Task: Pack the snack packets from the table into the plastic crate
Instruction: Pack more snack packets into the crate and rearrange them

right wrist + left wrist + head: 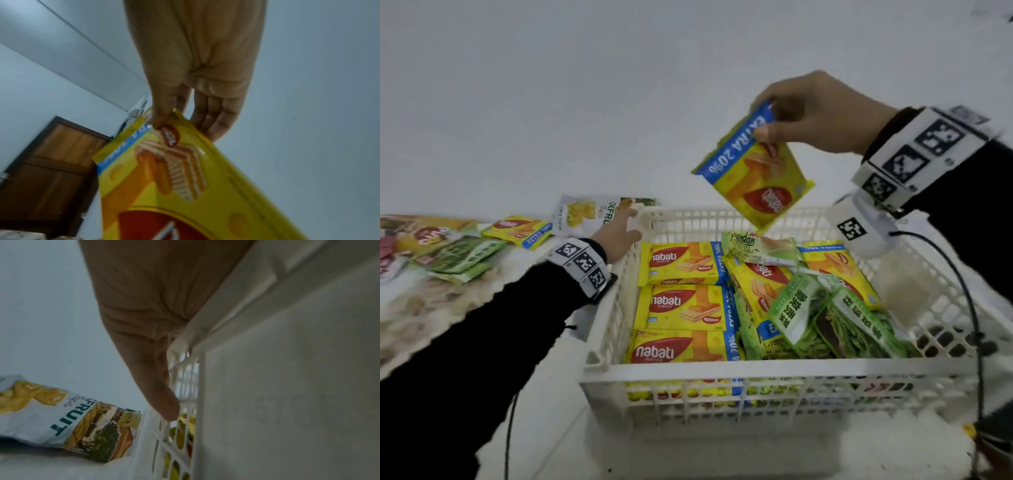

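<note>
My right hand [765, 125] pinches the top edge of a yellow Nabati wafer packet [756, 174] between thumb and fingers. The packet hangs tilted above the back of the white plastic crate [756, 371]. The right wrist view shows the thumb on that packet [185, 186] and my right hand [162, 120] from below. My left hand [625, 228] grips the crate's far left corner rim. In the left wrist view my left hand [164, 386] lies against the crate rim [226, 318]. Inside the crate lie three Nabati packets [681, 308] in a row, a pandan packet [760, 248] and green packets [839, 322].
On the table left of the crate lie a jackfruit chips bag [589, 214], another Nabati packet [518, 230], green packets [462, 255] and a red-and-yellow packet [428, 234]. A black cable [976, 308] hangs by the crate's right side. A wooden door [51, 170] stands behind.
</note>
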